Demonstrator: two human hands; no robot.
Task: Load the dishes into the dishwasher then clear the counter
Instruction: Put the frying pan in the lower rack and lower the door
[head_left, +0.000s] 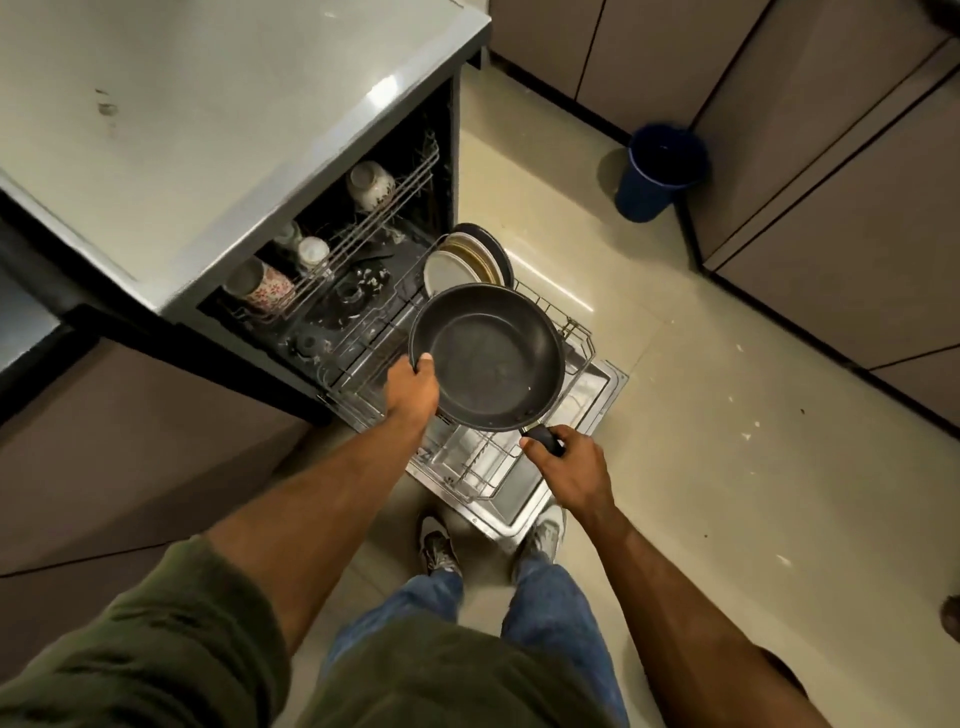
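Note:
A black frying pan (491, 358) hangs over the pulled-out lower rack (579, 332) of the open dishwasher. My left hand (413, 387) grips its left rim. Its black handle is held by my right hand (569, 470). A few plates (467, 260) stand upright at the rack's far end. In the upper rack (374, 228) sit floral cups (265, 288) and a patterned bowl (370, 184). The grey counter (197, 119) above the dishwasher shows only a small stain.
The open dishwasher door (519, 512) lies flat just ahead of my shoes. A dark blue bin (657, 169) stands on the floor at the back right by brown cabinets (831, 197). Beige floor tiles stretch to the right.

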